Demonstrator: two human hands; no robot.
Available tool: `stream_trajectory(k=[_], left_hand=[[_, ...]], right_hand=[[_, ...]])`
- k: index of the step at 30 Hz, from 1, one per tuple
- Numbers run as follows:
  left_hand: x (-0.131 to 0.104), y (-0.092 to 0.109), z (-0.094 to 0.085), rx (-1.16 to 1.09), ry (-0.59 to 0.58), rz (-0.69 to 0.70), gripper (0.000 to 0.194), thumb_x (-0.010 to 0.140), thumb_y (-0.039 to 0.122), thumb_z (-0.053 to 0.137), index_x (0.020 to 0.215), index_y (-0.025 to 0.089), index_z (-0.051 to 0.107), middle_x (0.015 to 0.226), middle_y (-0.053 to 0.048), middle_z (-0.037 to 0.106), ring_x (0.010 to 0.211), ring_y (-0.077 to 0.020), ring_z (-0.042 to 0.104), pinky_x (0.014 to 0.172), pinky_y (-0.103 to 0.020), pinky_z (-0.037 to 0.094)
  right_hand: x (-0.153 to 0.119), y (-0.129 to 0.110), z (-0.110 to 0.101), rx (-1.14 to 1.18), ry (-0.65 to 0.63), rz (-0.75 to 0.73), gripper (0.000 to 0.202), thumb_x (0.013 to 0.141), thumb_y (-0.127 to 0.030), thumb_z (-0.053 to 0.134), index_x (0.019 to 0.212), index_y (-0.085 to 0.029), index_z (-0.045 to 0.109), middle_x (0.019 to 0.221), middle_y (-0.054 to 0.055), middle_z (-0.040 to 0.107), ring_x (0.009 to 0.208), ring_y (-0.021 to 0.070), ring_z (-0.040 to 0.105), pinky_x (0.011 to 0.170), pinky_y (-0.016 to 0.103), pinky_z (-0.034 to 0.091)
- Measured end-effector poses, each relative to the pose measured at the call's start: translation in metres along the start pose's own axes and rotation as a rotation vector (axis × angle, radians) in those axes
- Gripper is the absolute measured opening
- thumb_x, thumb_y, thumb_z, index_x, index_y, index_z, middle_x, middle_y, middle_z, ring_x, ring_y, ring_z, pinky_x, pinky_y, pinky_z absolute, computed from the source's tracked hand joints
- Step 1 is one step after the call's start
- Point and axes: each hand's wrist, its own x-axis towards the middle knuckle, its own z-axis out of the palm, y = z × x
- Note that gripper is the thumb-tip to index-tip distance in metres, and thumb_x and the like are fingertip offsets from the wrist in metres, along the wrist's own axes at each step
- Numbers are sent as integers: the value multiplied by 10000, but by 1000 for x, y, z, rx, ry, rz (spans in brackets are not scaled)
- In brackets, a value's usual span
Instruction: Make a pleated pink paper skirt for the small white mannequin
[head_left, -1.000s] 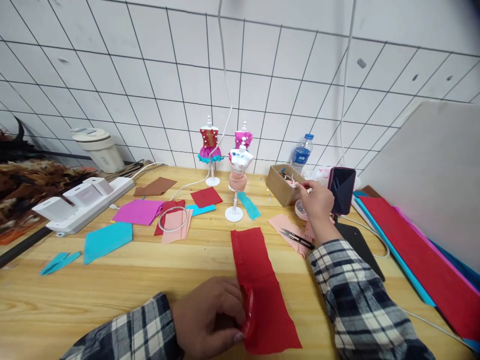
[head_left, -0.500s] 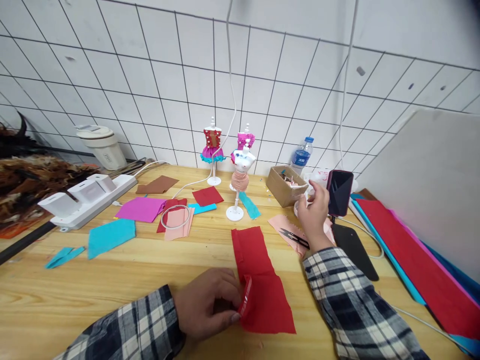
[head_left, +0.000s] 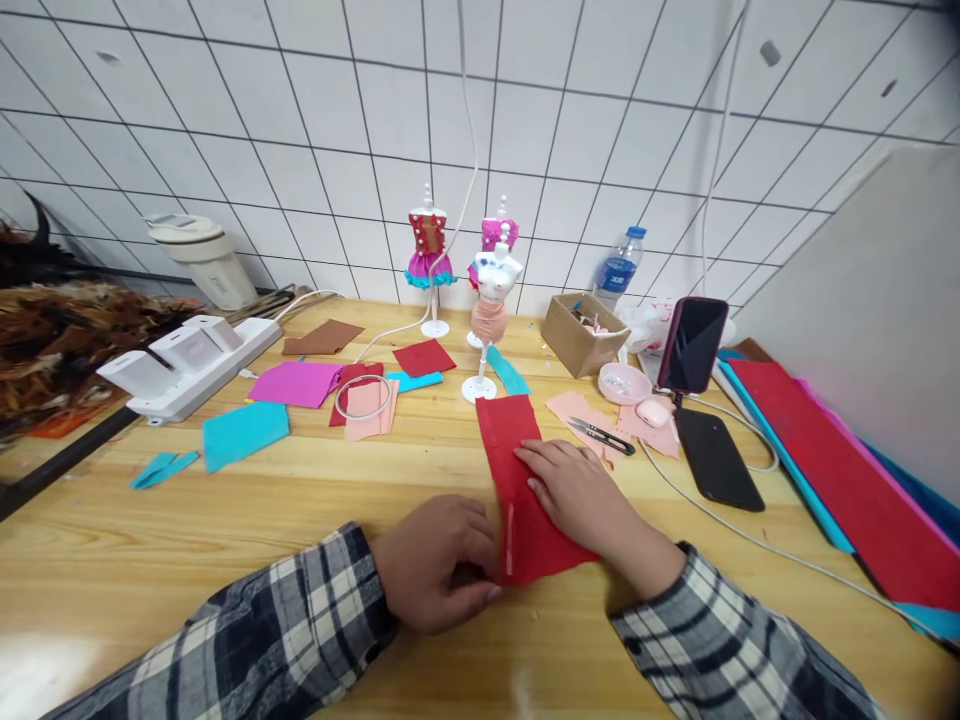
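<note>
A long piece of red fabric (head_left: 506,440) lies on the table in front of me, with a narrow folded edge and a whitish strip along its lower left side. My left hand (head_left: 442,560) has its fingers curled and its thumb and forefinger closed at that lower left edge. Flat across the right half of the fabric rests my right hand (head_left: 577,495), fingers stretched out and holding nothing. Just right of it, black thread snips (head_left: 600,436) lie on pale pink fabric (head_left: 574,410).
Small dress forms (head_left: 491,290) stand behind the fabric. At right are a cardboard box (head_left: 585,345), pink bowl (head_left: 624,384), propped phone (head_left: 691,345), black device (head_left: 718,460) and cable. Left are fabric scraps (head_left: 246,435), a metal ring (head_left: 363,398) and a power strip (head_left: 210,370).
My right hand has come down from near the box and bowl at the right onto the red fabric. My left hand stays at the folded edge, which now lies flatter. The view has shifted slightly.
</note>
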Motion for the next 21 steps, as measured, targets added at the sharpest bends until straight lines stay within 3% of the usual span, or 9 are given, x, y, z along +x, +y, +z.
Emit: stream_trajectory(k=[4,7,10,12,15,18,21], left_hand=[[-1,8,-7,63,67,5,223,868,308,510,679,205,568,613,-45,617,629,-187,543,629,-339,407],[-3,2,-17,208,192,-105,188,912,286,507,808,192,632,775,-70,676,756,-202,572,697,-335,429],[-4,-12,-24,304,145,-236,143,899,291,590,973,197,668,961,-82,688,893,-220,598,785,-344,458],[-5,-20,-25,313,73,-284,133,889,301,618,947,194,672,972,-82,672,907,-223,597,791,-344,466],[-8,-30,-29,398,81,-410,120,902,293,595,901,189,654,937,-78,646,891,-225,586,787,-353,469],[-16,-36,-39,501,140,-545,140,898,315,597,909,186,649,940,-82,632,898,-240,583,822,-392,474],[-22,-37,-46,519,164,-575,163,891,338,611,912,185,665,943,-85,636,925,-248,584,858,-413,479]], right_hand=[[3,8,-2,41,-36,-54,451,967,-185,438,1402,-251,536,1467,71,542,1318,282,497,1048,529,393],[2,2,-2,131,-129,-216,462,964,-158,435,1379,-326,549,1446,30,567,1360,244,472,1104,562,322],[3,-3,-2,196,-121,-337,443,962,-159,452,1349,-341,567,1446,18,567,1387,221,442,1156,569,245],[4,0,-4,224,3,-321,398,946,-163,487,1306,-290,602,1408,47,595,1336,228,485,1136,513,306],[0,14,-10,319,195,-184,239,945,-218,520,1133,-206,667,1136,87,711,1072,223,619,969,405,459],[-10,23,-18,458,150,-120,225,888,-356,643,1050,-201,650,1011,74,704,911,210,632,832,357,498],[-18,16,-18,503,11,-111,563,708,-427,818,1175,-226,578,1174,82,649,1039,246,607,894,385,493]])
